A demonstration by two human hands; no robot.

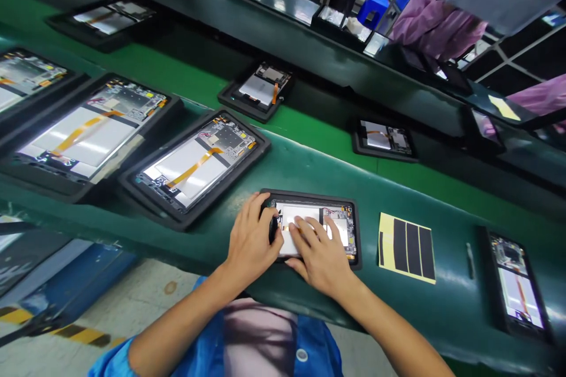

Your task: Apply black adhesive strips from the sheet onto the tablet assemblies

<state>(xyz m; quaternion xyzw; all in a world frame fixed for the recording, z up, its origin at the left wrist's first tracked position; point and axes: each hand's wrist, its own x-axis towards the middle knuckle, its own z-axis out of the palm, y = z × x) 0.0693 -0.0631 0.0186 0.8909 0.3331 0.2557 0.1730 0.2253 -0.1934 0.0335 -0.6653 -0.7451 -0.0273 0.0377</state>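
Note:
An opened tablet (300,212) lies in a black foam tray (309,195) in front of me, its white battery and circuit board showing. My left hand (253,238) is closed around the tray's left end, thumb and forefinger bent toward each other at a dark part. My right hand (321,253) lies over the battery with its fingers spread, and nothing shows in its grasp. It hides part of the board and the orange ribbon. Just to the right, a yellow backing sheet (386,250) carries black adhesive strips (413,248).
More opened tablets (198,165) in black trays stand on the bench to my left, another tablet (517,283) at far right. Past the bench edge, a green conveyor (318,135) carries several trays. A thin tool (470,260) lies right of the sheet. Pink sleeves (435,17) show opposite.

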